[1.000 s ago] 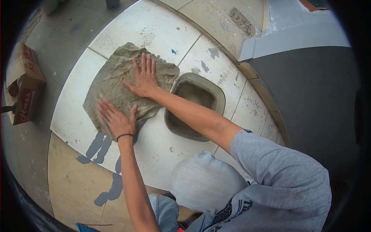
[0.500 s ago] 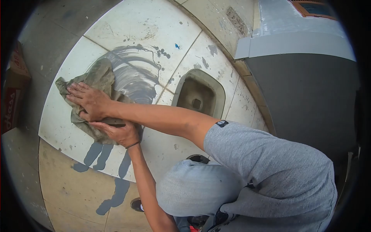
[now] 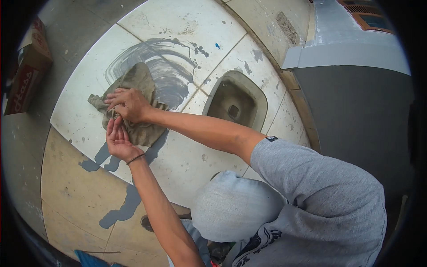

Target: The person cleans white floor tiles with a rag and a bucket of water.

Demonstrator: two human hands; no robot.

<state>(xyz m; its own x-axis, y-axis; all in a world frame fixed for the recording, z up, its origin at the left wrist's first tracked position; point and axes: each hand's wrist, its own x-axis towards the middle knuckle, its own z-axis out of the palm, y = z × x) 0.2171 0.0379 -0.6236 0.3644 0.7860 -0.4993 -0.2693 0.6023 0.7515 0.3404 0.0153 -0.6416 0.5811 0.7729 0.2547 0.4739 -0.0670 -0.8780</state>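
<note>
So the rag [image 3: 141,80] was sitting bunched up on the big white floor tile [image 3: 187,26], over toward its left edge. My right hand [image 3: 129,104] was on top of it, arm reaching across from the right, fingers curled down into the fabric, so that grip was closed on the rag. My left hand [image 3: 116,140] came up from the near side with the fingers mostly straight and together. The tips touched the rag's near edge right under my right hand. Honestly couldn't tell if that grip had pinched any cloth or was just resting against it. There was a thin dark band [image 3: 134,158] around my left wrist.

Just past the rag, on the far side, a wet grey swirl [image 3: 155,55] covered part of the tile. To the right of it a grubby rounded basin [image 3: 235,100] sat across the joint between two tiles, near the rag but not touching it. A cardboard box [image 3: 29,66] with red lettering stood well off past the tile's left edge, and a grey wall [image 3: 356,111] ran along the right.
</note>
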